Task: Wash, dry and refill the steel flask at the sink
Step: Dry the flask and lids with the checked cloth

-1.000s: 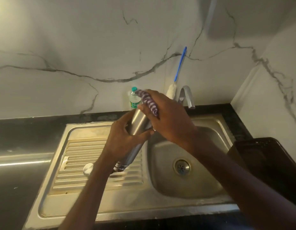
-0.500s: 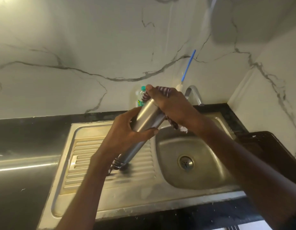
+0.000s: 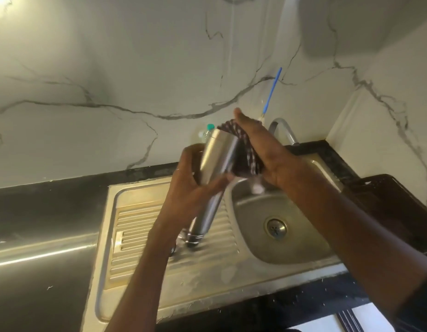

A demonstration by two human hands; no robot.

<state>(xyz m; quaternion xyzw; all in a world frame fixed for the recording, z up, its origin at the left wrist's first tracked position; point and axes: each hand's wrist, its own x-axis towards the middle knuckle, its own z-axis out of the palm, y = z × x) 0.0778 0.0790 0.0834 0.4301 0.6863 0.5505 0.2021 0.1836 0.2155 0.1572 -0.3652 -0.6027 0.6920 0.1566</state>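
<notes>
Two hands: both on the steel flask (image 3: pixel 216 168), held in the air above the sink (image 3: pixel 291 245) rim and ribbed drainer (image 3: pixel 140 226)
Left hand (image 3: pixel 193 185): fingers and thumb curled round the flask's middle, likely steadying it for wiping
Right hand (image 3: pixel 260 149): fingers straight, flat palm pressing a striped cloth (image 3: pixel 243 149) onto the flask's far side; drying, by the look of it
Flask axis: long axis tilted, threaded neck end down toward the drainer below the left hand, closed base up and away, probably so leftover water drains
Beyond the right hand: tap (image 3: pixel 283 130), blue-handled brush (image 3: pixel 272 92); a plastic bottle (image 3: pixel 207 131) peeks out behind the flask
</notes>
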